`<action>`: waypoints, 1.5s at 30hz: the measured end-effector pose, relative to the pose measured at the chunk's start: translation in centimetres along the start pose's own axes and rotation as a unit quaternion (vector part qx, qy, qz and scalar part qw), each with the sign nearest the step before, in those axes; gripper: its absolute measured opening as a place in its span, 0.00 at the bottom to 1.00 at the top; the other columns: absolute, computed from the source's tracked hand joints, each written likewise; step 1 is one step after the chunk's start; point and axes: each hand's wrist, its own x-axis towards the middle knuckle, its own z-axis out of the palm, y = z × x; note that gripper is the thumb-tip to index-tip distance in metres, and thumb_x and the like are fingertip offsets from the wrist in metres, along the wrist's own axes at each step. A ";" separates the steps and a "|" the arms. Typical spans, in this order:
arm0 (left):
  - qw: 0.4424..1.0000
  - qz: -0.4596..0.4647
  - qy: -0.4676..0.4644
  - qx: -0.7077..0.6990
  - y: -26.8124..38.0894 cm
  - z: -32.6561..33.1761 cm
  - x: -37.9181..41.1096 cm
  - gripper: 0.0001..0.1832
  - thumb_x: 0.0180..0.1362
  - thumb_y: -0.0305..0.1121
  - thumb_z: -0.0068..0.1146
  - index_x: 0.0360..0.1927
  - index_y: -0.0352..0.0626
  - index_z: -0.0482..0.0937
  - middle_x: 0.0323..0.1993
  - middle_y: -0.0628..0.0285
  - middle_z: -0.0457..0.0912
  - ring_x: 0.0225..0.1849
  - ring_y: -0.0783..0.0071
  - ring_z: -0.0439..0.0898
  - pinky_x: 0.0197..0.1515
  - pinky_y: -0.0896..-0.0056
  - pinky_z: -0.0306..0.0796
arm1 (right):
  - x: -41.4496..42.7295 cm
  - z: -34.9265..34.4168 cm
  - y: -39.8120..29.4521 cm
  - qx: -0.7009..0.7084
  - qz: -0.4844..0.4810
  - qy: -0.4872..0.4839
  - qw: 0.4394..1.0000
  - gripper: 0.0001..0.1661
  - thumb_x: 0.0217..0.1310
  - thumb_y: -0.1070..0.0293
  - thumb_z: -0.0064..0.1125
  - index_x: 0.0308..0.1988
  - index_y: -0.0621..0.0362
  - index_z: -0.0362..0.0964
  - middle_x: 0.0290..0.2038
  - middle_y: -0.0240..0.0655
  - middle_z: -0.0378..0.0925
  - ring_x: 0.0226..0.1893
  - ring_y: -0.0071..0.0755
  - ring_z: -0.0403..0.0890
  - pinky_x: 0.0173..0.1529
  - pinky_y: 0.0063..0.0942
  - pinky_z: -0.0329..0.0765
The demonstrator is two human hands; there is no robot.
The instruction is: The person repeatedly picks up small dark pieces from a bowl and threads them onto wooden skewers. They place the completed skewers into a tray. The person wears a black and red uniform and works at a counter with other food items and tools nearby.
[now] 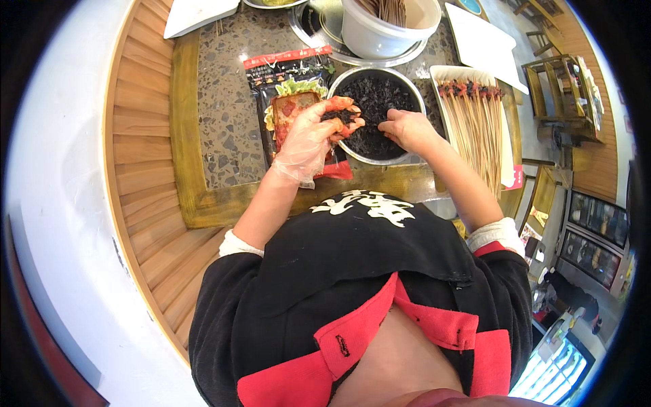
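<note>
My left hand, in a clear plastic glove with reddish fingertips, holds a small clump of dark shredded food beside the left rim of a round metal bowl. More of the dark, wet-looking shreds fill that bowl. My bare right hand reaches over the bowl's right side, fingertips bent together at the shreds; whether they pinch any is hidden. Under my left hand lies a black and red printed food packet. Right of the bowl, a white tray holds many wooden skewers with reddish-dark food at their far ends.
Behind the bowl, a white plastic tub of brown sticks stands on a round metal plate. White trays lie at the back left and back right. The wood-edged stone table adjoins a slatted wooden bench.
</note>
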 end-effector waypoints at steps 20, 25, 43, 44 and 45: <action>0.975 0.064 0.030 0.211 -4.2 4.2 2.9 0.13 0.54 0.24 0.48 0.44 0.37 0.74 0.33 0.68 0.75 0.30 0.86 0.70 0.33 0.85 0.65 | 0.5 -4.4 0.1 0.250 -0.105 0.211 0.939 0.07 0.47 0.72 0.57 0.32 0.56 0.75 0.28 0.36 0.75 0.29 0.39 0.77 0.34 0.31 0.74; 0.984 0.037 0.059 0.164 -4.0 5.0 2.8 0.14 0.57 0.28 0.49 0.47 0.39 0.72 0.37 0.70 0.74 0.34 0.86 0.71 0.36 0.84 0.65 | 0.5 -3.7 -0.7 0.156 -0.096 0.276 0.943 0.05 0.45 0.70 0.58 0.28 0.54 0.73 0.25 0.33 0.71 0.28 0.39 0.76 0.31 0.32 0.74; 0.989 0.045 0.100 0.096 -3.3 3.5 2.6 0.14 0.49 0.14 0.40 0.37 0.34 0.74 0.32 0.61 0.77 0.32 0.76 0.78 0.25 0.86 0.62 | 0.8 -4.9 2.4 0.357 0.110 0.341 0.863 0.14 0.47 0.72 0.62 0.38 0.59 0.74 0.29 0.39 0.75 0.26 0.34 0.76 0.33 0.27 0.74; 0.989 0.036 0.104 0.094 -3.2 3.8 2.6 0.13 0.50 0.14 0.40 0.37 0.34 0.74 0.34 0.60 0.76 0.33 0.75 0.79 0.26 0.86 0.62 | 1.5 -6.0 3.2 0.321 0.105 0.375 0.864 0.14 0.48 0.72 0.62 0.38 0.59 0.73 0.29 0.39 0.75 0.25 0.34 0.76 0.32 0.27 0.74; 0.990 0.029 0.096 0.097 -3.2 3.9 2.3 0.12 0.51 0.14 0.40 0.37 0.34 0.74 0.34 0.61 0.76 0.34 0.75 0.79 0.27 0.86 0.63 | 2.3 -7.0 3.7 0.288 0.100 0.403 0.863 0.14 0.48 0.71 0.61 0.38 0.59 0.73 0.28 0.39 0.75 0.25 0.35 0.76 0.32 0.27 0.74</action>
